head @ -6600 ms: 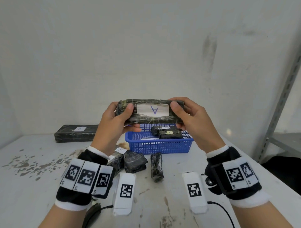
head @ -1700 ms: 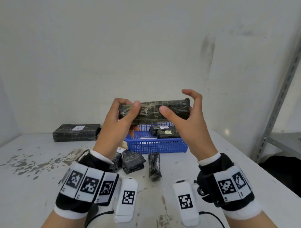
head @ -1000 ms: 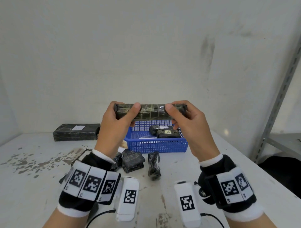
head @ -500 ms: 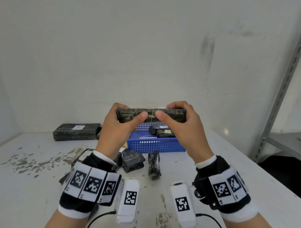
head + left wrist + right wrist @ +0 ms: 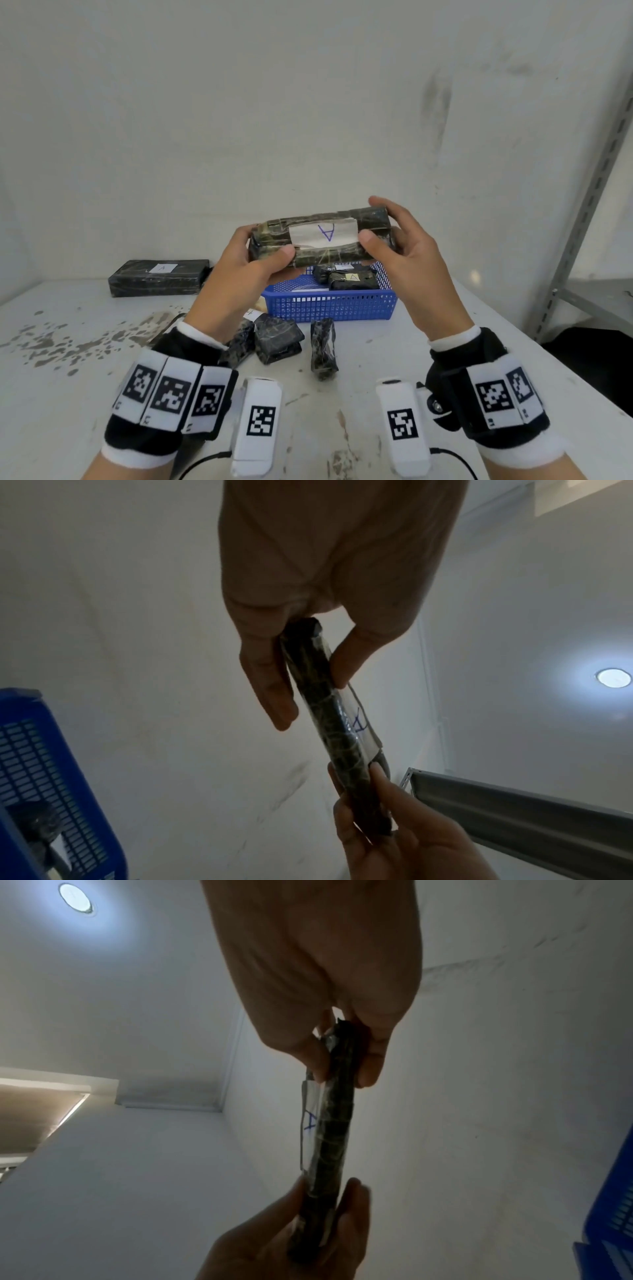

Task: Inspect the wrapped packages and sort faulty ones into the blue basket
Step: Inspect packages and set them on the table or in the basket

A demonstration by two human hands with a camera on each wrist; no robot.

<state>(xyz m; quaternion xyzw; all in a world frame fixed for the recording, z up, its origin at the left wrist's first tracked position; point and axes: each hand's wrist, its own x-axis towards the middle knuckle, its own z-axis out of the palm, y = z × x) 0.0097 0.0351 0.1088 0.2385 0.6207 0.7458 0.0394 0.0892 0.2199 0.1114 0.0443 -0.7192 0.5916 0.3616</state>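
We had the wrapped package [image 5: 322, 241] pinched at both ends, left hand [image 5: 239, 274] & right hand [image 5: 411, 260], label facing us to check the wrap. Blue basket [image 5: 329, 303] sat just below/behind our fingers [image 5: 368, 240], w/ more pkgs inside.

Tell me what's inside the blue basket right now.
The blue basket holds at least two dark wrapped packages with pale labels. The held package and the hands cover its back part, so more may be hidden.
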